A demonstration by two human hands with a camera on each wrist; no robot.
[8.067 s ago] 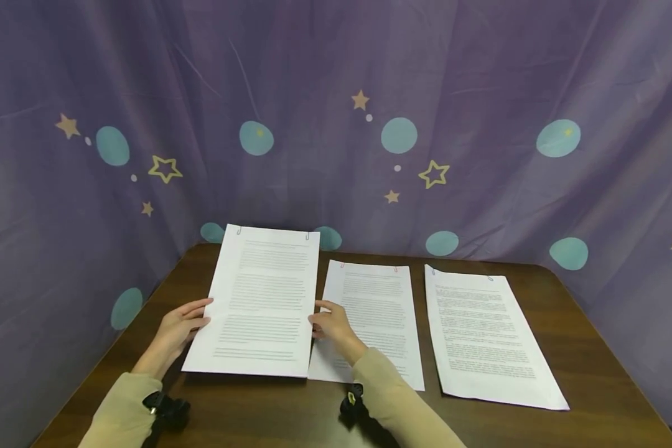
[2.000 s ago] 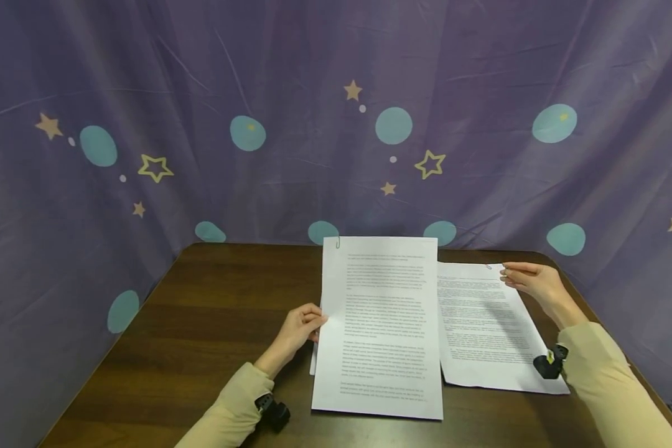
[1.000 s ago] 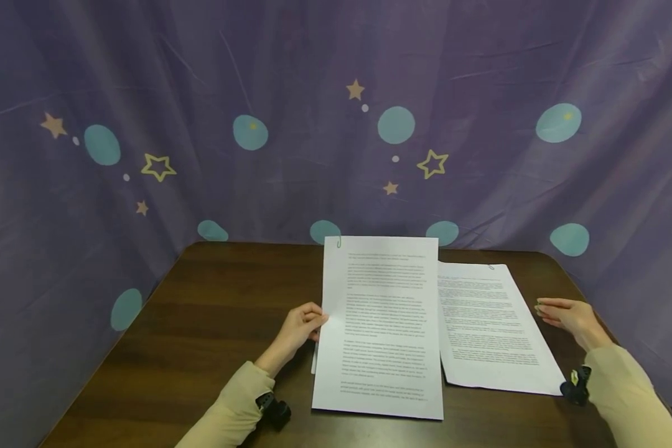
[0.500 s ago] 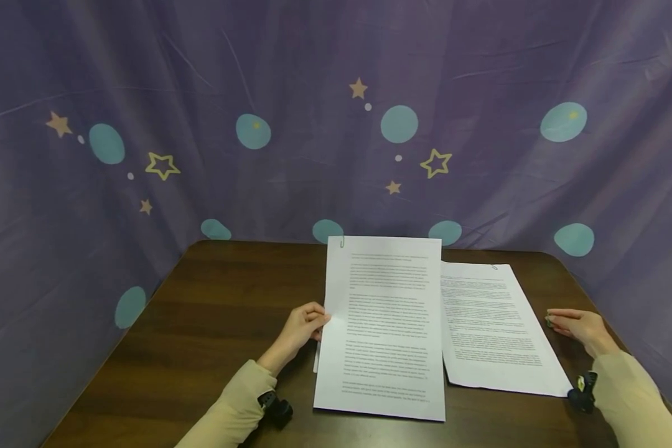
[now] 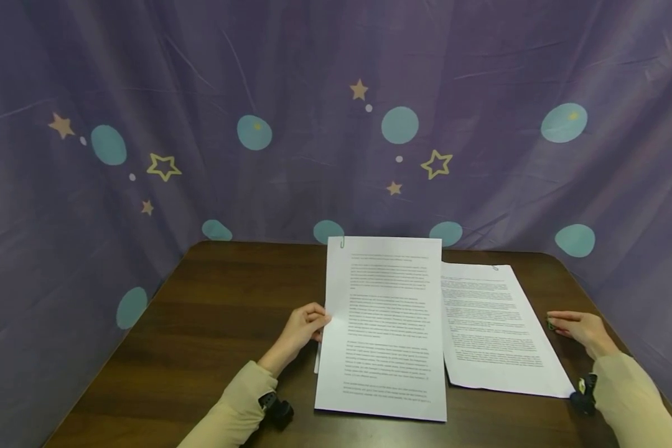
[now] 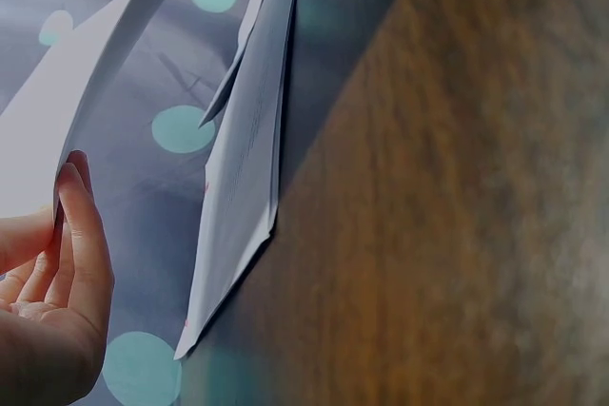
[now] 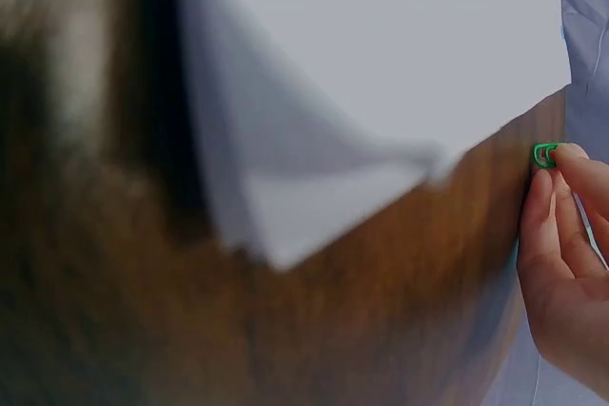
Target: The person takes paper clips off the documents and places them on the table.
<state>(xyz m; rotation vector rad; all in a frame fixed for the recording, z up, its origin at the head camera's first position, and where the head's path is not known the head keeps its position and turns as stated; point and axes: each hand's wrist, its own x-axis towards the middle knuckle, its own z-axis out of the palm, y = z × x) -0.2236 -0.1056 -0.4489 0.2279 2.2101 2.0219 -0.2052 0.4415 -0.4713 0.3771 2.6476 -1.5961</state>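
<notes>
My left hand (image 5: 298, 326) pinches the left edge of a sheaf of printed paper (image 5: 386, 330), raised and tilted above the table. A green paper clip (image 5: 342, 241) sits at its top left corner; none shows at its top right. Behind it, mostly hidden in the head view, lies another stack (image 6: 238, 178) with bits of red at its edge in the left wrist view. At the table's right side, my right hand (image 5: 582, 328) pinches a small green paper clip (image 7: 544, 155) between thumb and fingertips, apart from the papers.
A third printed stack (image 5: 493, 330) lies right of the held sheaf, partly covered by it, with a paper clip (image 5: 495, 267) at its top edge. The brown wooden table (image 5: 213, 311) reaches back to a purple curtain (image 5: 313, 74) with stars and teal spots.
Earlier both hands held a sheaf with two clips at the left. The sheaf now stands mid-table in my left hand; my right hand has moved from above the right stack to its right, lower.
</notes>
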